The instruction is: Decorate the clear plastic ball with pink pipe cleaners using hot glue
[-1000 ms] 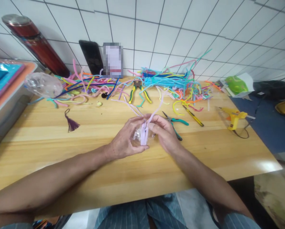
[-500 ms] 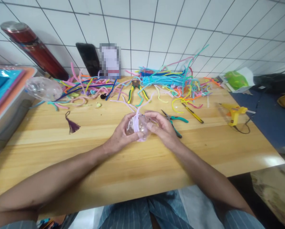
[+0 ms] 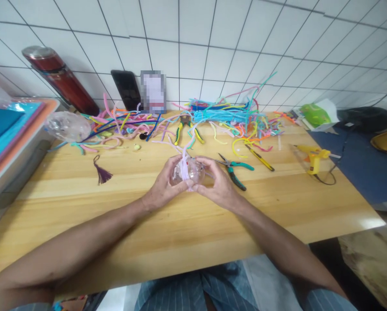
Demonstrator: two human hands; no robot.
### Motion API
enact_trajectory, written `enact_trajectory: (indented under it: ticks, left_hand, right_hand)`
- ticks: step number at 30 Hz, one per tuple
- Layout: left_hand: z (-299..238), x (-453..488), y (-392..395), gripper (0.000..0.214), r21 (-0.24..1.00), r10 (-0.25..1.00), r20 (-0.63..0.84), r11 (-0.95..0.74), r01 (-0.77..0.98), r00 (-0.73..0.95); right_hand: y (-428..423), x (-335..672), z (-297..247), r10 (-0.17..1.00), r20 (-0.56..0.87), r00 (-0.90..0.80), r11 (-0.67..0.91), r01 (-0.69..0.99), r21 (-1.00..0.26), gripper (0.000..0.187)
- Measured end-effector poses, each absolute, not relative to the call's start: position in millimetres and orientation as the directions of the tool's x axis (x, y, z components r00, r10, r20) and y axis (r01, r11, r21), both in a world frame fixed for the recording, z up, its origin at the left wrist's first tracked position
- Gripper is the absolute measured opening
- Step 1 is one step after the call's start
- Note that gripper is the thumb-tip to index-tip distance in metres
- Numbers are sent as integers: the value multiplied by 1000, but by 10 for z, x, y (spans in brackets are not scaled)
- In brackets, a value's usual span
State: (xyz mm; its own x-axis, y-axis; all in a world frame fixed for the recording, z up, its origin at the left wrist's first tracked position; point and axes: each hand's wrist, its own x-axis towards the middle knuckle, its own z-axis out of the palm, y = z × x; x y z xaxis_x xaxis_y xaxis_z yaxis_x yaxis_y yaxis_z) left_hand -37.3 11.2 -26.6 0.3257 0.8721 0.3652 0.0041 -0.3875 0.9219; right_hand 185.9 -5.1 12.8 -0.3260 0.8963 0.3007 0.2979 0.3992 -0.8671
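Observation:
Between my two hands is a clear plastic ball (image 3: 196,171) with small bits showing in it. Lilac pipe cleaners (image 3: 185,168) run over its front, and their loose ends stick up beyond it. My left hand (image 3: 168,182) grips the ball's left side, thumb at the lower front over the pipe cleaners. Curled round the right side is my right hand (image 3: 217,181), its thumb near the left thumb at the bottom. Just right of that hand lie needle-nose pliers (image 3: 233,166) with teal handles. The palms hide parts of the ball's sides.
Heaps of coloured pipe cleaners (image 3: 219,112) line the wall, with yellow-handled pliers (image 3: 187,127) among them. A yellow cutter knife (image 3: 260,157) and a glue gun (image 3: 314,159) lie right. Left are a tassel (image 3: 102,172), another clear ball (image 3: 68,126), a red flask (image 3: 62,80) and a phone (image 3: 126,90).
My right hand has shifted its grip: its thumb has moved down to the ball's lower front, beside the left thumb. The left hand stays in place. The view has tilted slightly.

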Motion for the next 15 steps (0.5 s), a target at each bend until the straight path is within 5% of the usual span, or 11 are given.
enact_trajectory:
  ticks: [6,9,15]
  left_hand:
    - [-256,-381,87,73,847,833,451,-512,140,321]
    - [-236,-372,64,73,792,817,476,-559,245,324]
    - [-177,-344,5,74,676,745,560,-664,320,364]
  right_hand:
    - [-45,1930,245,890,301,-341,417,347,-840,63]
    - [-14,2123,433,907,311,-284,409,420,-810,44]
    - [19,2734,672,982,190,-21,183,395,-900,21]
